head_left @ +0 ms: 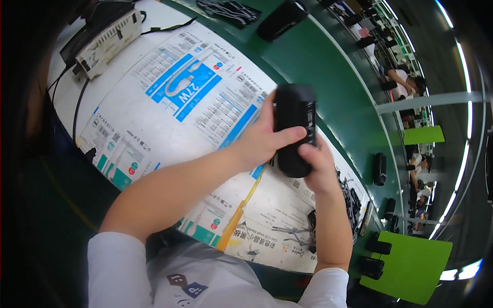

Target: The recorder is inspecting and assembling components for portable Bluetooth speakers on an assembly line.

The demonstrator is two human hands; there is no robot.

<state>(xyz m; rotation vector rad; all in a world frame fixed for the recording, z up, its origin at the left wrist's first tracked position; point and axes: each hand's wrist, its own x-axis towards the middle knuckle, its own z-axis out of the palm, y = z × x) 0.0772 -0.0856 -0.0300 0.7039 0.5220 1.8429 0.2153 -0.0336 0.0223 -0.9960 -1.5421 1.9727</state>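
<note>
Between my two hands is a black cylindrical portable speaker (294, 110), raised above the work table and slightly blurred. My left hand (264, 138) wraps its left side, with the thumb laid across the front. Lower down on the right, my right hand (321, 167) grips it with the thumb pressed on its front near the bottom end. The fingers behind the speaker are hidden. Under it lies a table covering of printed cardboard sheets (174, 138), joined in part by a strip of yellow tape (231, 226).
A beige device with cables (110, 43) stands at the far left. Bundled cords (228, 11) and another black speaker (281, 19) lie on the green surface beyond. More cords (349, 203) rest at right, near further speakers (380, 168) and a green board (408, 264). Other people sit farther right.
</note>
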